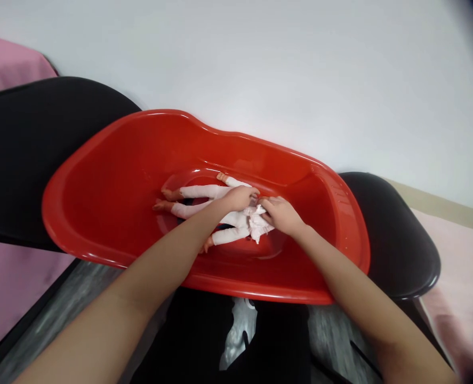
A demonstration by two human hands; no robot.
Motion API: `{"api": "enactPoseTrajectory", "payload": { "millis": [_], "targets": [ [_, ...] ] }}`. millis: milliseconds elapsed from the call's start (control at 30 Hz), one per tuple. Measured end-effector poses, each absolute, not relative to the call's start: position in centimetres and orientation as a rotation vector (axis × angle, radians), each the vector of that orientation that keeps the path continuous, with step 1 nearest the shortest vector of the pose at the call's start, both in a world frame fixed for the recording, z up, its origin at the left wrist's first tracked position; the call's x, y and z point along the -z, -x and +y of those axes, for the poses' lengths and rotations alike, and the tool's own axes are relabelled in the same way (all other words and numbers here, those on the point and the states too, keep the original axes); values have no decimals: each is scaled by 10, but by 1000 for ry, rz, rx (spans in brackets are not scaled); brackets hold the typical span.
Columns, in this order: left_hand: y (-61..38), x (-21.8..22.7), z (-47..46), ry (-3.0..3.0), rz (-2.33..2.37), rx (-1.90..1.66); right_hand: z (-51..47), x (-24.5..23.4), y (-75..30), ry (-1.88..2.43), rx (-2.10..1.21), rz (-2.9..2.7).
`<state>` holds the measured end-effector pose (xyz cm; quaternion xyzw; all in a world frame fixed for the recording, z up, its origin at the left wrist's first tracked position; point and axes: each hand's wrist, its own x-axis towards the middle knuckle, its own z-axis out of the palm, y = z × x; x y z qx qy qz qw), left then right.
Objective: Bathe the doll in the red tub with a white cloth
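A baby doll (204, 200) in pale pink clothes lies on its back in the bottom of a red plastic tub (112, 186), its feet pointing left. My left hand (240, 197) is closed over the doll's chest, fingers pinching the cloth. My right hand (281, 214) is closed on the white garment (258, 226) near the doll's upper body. The two hands meet over the torso, and the doll's head is hidden beneath them.
The tub rests across two black chair seats, one on the left (24, 154) and one on the right (396, 234). A white wall (300, 69) stands behind. Pink cloth (4, 64) lies at the far left and a pale pink surface (460, 266) at the right.
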<state>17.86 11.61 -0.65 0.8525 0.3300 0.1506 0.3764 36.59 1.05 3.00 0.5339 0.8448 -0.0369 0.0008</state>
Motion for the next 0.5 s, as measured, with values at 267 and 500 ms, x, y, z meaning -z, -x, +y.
{"api": "enactPoseTrajectory", "payload": {
  "millis": [267, 500],
  "targets": [
    [-186, -7, 115, -2061, 1056, -972, 20, -30, -378, -2582, 477, 2476],
    [-187, -19, 105, -2027, 1040, -939, 25, -29, -380, -2058, 882, 2689]
  ]
}}
